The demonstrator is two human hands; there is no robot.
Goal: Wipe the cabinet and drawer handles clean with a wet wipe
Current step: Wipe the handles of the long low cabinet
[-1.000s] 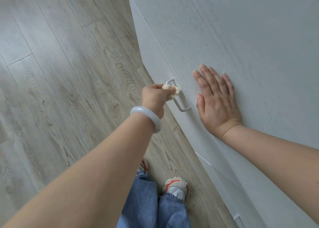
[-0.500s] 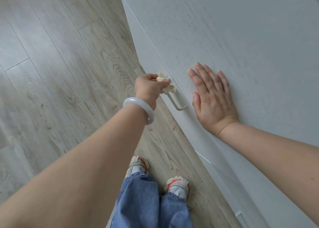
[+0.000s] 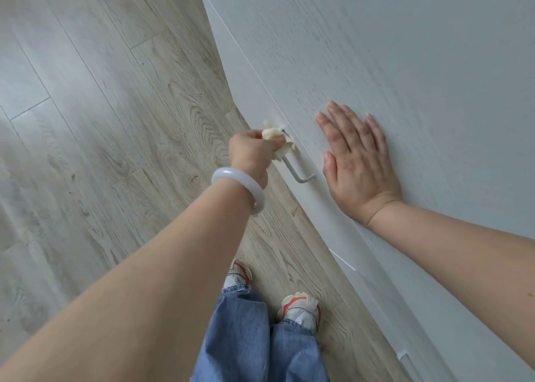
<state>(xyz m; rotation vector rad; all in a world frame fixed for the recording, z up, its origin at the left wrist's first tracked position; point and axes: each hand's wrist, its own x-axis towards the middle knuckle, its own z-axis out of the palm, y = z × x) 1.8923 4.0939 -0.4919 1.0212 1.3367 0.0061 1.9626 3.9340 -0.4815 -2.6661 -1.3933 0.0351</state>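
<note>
Fingers of the left hand (image 3: 252,153) clench a crumpled wet wipe (image 3: 278,140) around the far end of the metal handle (image 3: 295,169) at frame centre, while the right hand (image 3: 357,164) lies flat on the cabinet top (image 3: 405,63); mid-wipe, the next stroke likely calls for sliding toward the handle's bare near end.

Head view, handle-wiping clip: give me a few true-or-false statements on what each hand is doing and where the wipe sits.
1. The left hand holds the wipe against the handle. True.
2. The right hand grips the handle. False: it lies flat, fingers straight, on the cabinet top.
3. The wipe covers the handle's far end. True; the near end is bare.
4. A bracelet is on the right wrist. False: it is on the left wrist.
5. The wipe lies on the floor. False: it is in the left hand.
</note>
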